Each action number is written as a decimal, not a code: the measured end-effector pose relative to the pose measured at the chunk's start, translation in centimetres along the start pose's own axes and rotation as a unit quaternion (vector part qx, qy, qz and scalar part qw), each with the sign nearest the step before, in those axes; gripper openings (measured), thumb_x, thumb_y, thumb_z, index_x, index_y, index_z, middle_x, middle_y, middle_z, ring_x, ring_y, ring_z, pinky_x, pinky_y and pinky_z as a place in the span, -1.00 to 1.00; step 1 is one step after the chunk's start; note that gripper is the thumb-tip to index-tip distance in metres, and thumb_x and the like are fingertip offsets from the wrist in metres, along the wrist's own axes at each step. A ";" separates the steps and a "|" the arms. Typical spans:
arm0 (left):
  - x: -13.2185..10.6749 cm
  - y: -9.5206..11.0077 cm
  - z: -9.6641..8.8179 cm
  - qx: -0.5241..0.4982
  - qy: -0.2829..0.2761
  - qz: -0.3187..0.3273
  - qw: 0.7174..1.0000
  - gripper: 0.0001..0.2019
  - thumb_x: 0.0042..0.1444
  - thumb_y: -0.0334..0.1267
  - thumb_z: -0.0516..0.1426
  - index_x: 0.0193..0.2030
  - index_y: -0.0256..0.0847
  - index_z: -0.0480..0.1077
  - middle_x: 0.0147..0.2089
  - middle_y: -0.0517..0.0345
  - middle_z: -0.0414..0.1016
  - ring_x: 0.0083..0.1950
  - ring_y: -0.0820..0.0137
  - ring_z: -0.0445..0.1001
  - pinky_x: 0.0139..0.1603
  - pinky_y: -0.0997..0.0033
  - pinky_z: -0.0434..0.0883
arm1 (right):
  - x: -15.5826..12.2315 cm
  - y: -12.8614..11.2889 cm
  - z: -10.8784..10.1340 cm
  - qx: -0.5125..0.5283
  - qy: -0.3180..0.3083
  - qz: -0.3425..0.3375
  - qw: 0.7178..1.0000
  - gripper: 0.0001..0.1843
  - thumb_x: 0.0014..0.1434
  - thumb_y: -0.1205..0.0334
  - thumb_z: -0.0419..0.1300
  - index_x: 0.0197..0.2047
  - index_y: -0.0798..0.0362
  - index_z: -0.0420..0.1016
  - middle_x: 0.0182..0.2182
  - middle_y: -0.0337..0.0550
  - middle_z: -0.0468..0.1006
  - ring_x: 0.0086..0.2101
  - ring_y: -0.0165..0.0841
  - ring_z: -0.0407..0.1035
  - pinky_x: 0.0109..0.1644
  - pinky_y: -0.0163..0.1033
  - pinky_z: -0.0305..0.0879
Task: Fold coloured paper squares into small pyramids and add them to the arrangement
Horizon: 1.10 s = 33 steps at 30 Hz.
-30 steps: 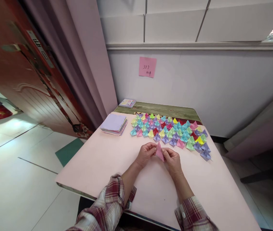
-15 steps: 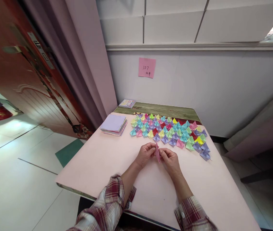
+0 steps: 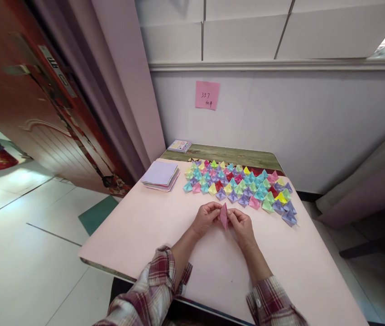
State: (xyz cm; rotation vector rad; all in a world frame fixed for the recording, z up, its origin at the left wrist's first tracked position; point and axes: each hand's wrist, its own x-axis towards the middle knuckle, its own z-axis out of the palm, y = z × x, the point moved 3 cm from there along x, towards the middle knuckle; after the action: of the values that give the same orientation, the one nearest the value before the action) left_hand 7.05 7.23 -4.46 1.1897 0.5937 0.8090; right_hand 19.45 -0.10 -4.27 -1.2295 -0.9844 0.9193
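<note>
A folded pink paper piece (image 3: 224, 216) stands on edge between my two hands, just above the pale pink table (image 3: 145, 226). My left hand (image 3: 206, 218) pinches its left side and my right hand (image 3: 242, 225) pinches its right side, fingers closed on it. Just beyond my hands lie several small folded paper shapes (image 3: 240, 186) in blue, purple, green, yellow, pink and red, laid in rows. Plaid sleeves cover both forearms.
A stack of square paper sheets (image 3: 161, 174) lies at the table's far left. A small printed packet (image 3: 179, 145) rests on a wooden surface behind. A pink note (image 3: 207, 95) is stuck to the white wall. A red door and a curtain stand at left.
The pink piece turned from a broad face to edge-on, then slightly back. My hands shifted a little up and closer together, still pinching it.
</note>
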 end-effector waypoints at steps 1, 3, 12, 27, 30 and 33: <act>0.0 0.0 0.0 0.001 0.001 0.000 1.000 -0.76 0.03 -0.17 0.25 -0.23 -0.30 0.50 -0.46 0.18 0.43 -0.47 0.51 0.29 -0.40 0.50 0.24 | 0.0 0.0 0.0 -0.004 0.001 -0.002 1.000 -0.59 0.16 -0.09 0.20 -0.27 0.11 0.60 -0.45 -0.14 0.58 -0.47 -0.34 0.37 -0.37 -0.29 0.29; 0.1 -0.1 -0.1 0.003 0.002 -0.003 1.000 -0.76 0.02 -0.18 0.25 -0.23 -0.31 0.50 -0.47 0.19 0.42 -0.48 0.51 0.29 -0.41 0.50 0.24 | 0.0 -0.2 0.1 -0.013 0.004 -0.006 1.000 -0.58 0.19 -0.10 0.16 -0.29 0.11 0.60 -0.47 -0.15 0.56 -0.47 -0.33 0.36 -0.37 -0.29 0.29; 0.1 -0.3 -0.2 0.009 0.006 -0.003 1.000 -0.77 0.02 -0.18 0.25 -0.24 -0.30 0.50 -0.49 0.20 0.41 -0.50 0.52 0.29 -0.42 0.50 0.25 | 0.0 -0.1 0.0 -0.015 0.007 -0.006 1.000 -0.59 0.22 -0.08 0.11 -0.41 0.09 0.52 -0.53 -0.20 0.47 -0.49 -0.36 0.30 -0.40 -0.30 0.26; -0.2 0.2 -0.1 0.040 0.053 0.022 0.998 -0.81 0.00 -0.21 0.24 -0.29 -0.29 0.51 -0.50 0.19 0.43 -0.51 0.51 0.30 -0.46 0.51 0.24 | 0.3 0.4 -0.8 -0.012 0.004 0.023 1.000 -0.59 0.02 -0.07 0.30 -0.23 0.11 0.58 -0.40 -0.07 0.61 -0.43 -0.26 0.47 -0.36 -0.23 0.39; -0.2 0.1 -0.2 0.037 0.051 0.016 0.998 -0.80 -0.02 -0.21 0.26 -0.28 -0.29 0.52 -0.50 0.19 0.43 -0.50 0.51 0.31 -0.44 0.50 0.26 | 0.2 0.4 -0.6 -0.049 0.012 0.006 0.999 -0.63 0.00 -0.03 0.32 -0.25 0.11 0.58 -0.44 -0.12 0.61 -0.44 -0.27 0.47 -0.37 -0.25 0.38; -0.2 0.2 -0.2 0.021 0.043 0.013 0.999 -0.78 -0.03 -0.20 0.28 -0.26 -0.29 0.52 -0.48 0.20 0.44 -0.49 0.51 0.32 -0.42 0.50 0.27 | -0.1 0.1 -0.3 -0.109 0.040 -0.022 0.993 -0.72 0.04 0.04 0.28 -0.29 0.09 0.58 -0.50 -0.20 0.57 -0.51 -0.35 0.40 -0.43 -0.32 0.31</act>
State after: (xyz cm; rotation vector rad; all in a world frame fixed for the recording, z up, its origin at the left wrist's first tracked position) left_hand 6.76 7.24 -4.31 1.2081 0.6709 0.8768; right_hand 19.65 -0.28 -4.37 -1.4117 -1.0647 0.7366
